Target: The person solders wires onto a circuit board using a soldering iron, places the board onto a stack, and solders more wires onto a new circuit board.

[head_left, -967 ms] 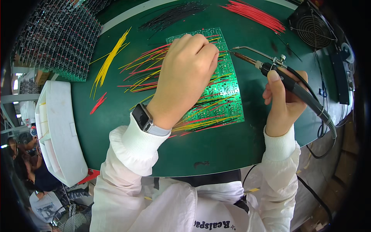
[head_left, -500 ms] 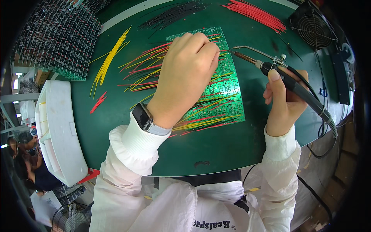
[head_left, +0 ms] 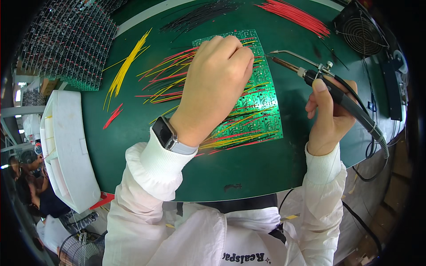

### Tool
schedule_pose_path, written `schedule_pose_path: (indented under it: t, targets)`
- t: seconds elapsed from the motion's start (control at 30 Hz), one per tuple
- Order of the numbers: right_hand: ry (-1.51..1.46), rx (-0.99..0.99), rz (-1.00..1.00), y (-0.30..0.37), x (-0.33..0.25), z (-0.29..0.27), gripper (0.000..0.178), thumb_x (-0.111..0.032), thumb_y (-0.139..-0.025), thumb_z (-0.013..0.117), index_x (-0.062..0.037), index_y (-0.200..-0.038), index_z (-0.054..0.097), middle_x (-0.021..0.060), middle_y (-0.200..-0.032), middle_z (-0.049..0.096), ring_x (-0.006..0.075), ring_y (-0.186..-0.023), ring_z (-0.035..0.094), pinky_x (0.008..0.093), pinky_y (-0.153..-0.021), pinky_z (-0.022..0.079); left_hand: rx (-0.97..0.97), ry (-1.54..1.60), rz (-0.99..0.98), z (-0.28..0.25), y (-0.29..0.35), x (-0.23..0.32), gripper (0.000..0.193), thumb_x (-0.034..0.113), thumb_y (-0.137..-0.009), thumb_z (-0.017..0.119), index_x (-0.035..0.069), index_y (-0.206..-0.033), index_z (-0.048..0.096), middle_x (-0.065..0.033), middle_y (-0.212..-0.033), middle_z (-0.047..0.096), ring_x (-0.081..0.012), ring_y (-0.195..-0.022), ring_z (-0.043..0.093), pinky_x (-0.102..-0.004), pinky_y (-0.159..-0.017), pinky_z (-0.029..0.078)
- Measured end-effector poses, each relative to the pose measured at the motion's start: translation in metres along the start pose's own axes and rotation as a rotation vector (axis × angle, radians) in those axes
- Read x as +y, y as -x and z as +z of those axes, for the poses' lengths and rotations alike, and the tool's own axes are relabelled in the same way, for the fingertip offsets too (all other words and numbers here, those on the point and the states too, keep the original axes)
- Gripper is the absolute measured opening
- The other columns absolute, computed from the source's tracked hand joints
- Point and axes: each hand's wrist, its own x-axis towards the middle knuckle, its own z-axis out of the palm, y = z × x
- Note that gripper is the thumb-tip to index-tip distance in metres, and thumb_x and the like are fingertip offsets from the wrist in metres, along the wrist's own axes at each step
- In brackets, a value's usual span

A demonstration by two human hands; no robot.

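My right hand [head_left: 330,113] is closed round the dark handle of a soldering iron [head_left: 341,99]. A thin bent metal tube runs along the iron, and both tips point left, at the right edge of a green circuit board panel [head_left: 262,119]. My left hand [head_left: 217,82], a watch on its wrist, is closed over the upper part of the panel. Its fingertips are hidden, so what they pinch does not show. Red, yellow and black wires [head_left: 166,82] lie across the panel and stick out to the left beneath this hand.
Loose yellow wires [head_left: 126,66] and short red pieces [head_left: 113,116] lie at left. Black wires [head_left: 197,17] and red wires [head_left: 293,17] are at the back. A fan [head_left: 360,34] stands far right, stacked boards [head_left: 66,44] far left, a white foam tray [head_left: 77,150] below them.
The soldering iron in my right hand has shifted slightly right, its tip a little farther from my left hand. My left hand and the panel have moved very slightly right.
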Motion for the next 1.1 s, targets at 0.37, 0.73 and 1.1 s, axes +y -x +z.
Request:
schedule_pose_path:
  t: [0.37,0.73,1.1]
  targets:
    - [-0.029,0.11,-0.049,-0.005,0.003,0.0,0.023,-0.01,-0.08,0.07,-0.0001,-0.089,0.051,0.0044,-0.07,0.057,0.0061,-0.048,0.049,0.0181,-0.043,0.037,-0.025,-0.034,0.001,-0.003,-0.003,0.002,0.011,0.0,-0.07,0.07,0.002,-0.079,0.063,-0.0072,-0.076,0.058,-0.0248,-0.07,0.056,-0.0333,-0.062,0.046]
    - [-0.063,0.137,-0.042,-0.013,0.007,-0.004,0.018,-0.005,-0.081,0.067,-0.0007,-0.089,0.051,0.0045,-0.079,0.061,0.0053,-0.064,0.056,0.0177,-0.055,0.044,-0.267,0.233,-0.003,0.005,-0.113,-0.008,0.015,0.015,-0.08,0.065,0.003,-0.089,0.067,-0.0083,-0.083,0.064,-0.02,-0.072,0.061,-0.029,-0.066,0.047]
    - [-0.02,0.172,-0.058,-0.013,0.01,-0.003,0.019,-0.009,-0.077,0.07,-0.0014,-0.083,0.054,0.0004,-0.061,0.055,0.002,-0.049,0.045,0.0182,-0.045,0.038,-0.657,0.111,0.227,0.126,-0.189,-0.005,0.013,0.016,-0.076,0.066,0.008,-0.087,0.068,-0.0104,-0.087,0.067,-0.0273,-0.085,0.063,-0.0379,-0.074,0.049]
